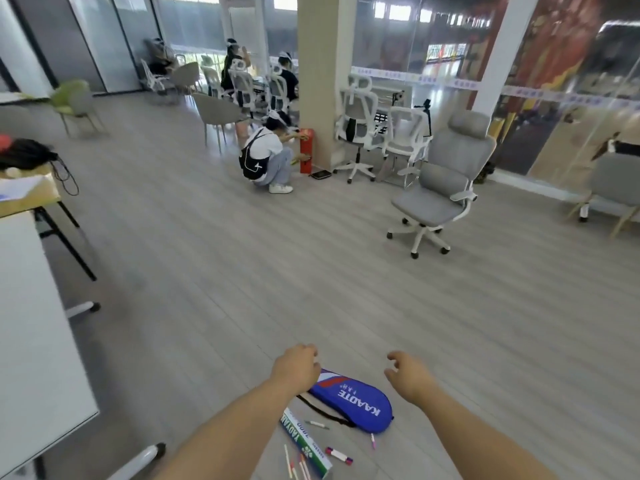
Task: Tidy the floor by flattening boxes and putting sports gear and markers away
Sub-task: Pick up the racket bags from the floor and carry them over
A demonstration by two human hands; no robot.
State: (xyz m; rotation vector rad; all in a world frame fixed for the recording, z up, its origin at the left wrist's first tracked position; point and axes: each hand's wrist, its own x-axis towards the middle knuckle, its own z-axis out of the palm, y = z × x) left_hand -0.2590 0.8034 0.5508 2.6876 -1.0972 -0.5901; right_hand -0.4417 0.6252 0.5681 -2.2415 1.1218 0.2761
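A blue racket bag (353,401) marked KAAOTE lies on the grey floor between my arms, its black strap trailing to the left. A long shuttlecock tube box (306,445) lies beside it, nearer to me. Several markers (338,455) and thin sticks are scattered around the box. My left hand (298,367) hovers above the bag's narrow end with fingers curled and nothing in it. My right hand (407,374) hangs to the bag's right, fingers loosely apart and empty.
A white board on a wheeled stand (34,341) fills the left side. A grey office chair (443,188) stands ahead on the right. A person (266,157) crouches by a red box at the pillar (318,74). More chairs and seated people are behind.
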